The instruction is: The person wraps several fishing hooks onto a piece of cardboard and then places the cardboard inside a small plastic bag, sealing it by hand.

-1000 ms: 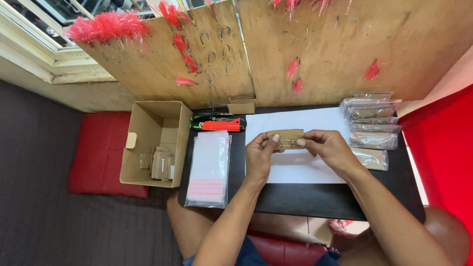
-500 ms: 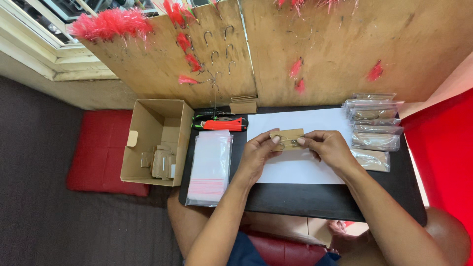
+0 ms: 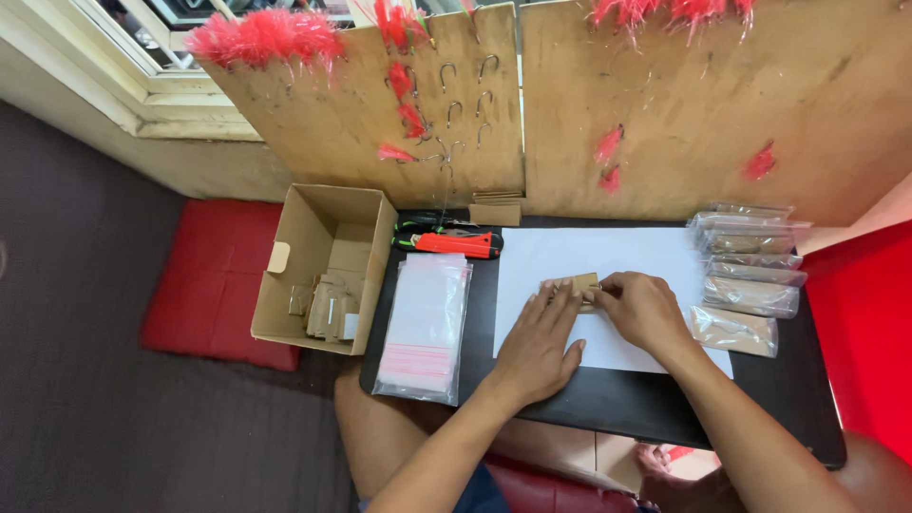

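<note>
**Both hands on a small brown card at a low black worktop**

Dark carpet surrounds a low black worktop [image 3: 608,404] backed by two leaning wooden boards [image 3: 665,104] hung with metal hooks [image 3: 463,85] and tufts of red feathers [image 3: 266,38]. On the worktop lies a white sheet of paper [image 3: 608,256], and near its middle rests a small brown card [image 3: 573,284]. The left hand [image 3: 537,342] lies flat and relaxed, palm down on the paper, with its fingertips pressing the card's left end. The right hand [image 3: 646,309] is curled, its fingers pinching the card's right end. Whether the card is lifted off the paper cannot be told

Left of the paper sits a stack of clear zip bags [image 3: 425,328] with a red strip near the lower edge, and above it a red and black cutter [image 3: 454,242]. Beyond the worktop's left edge stands an open cardboard box [image 3: 323,223] holding more brown cards, beside a red cushion [image 3: 204,285] on the floor. On the right side of the worktop, filled clear packets [image 3: 750,261] lie in an overlapping pile, just beside the right hand's wrist
</note>
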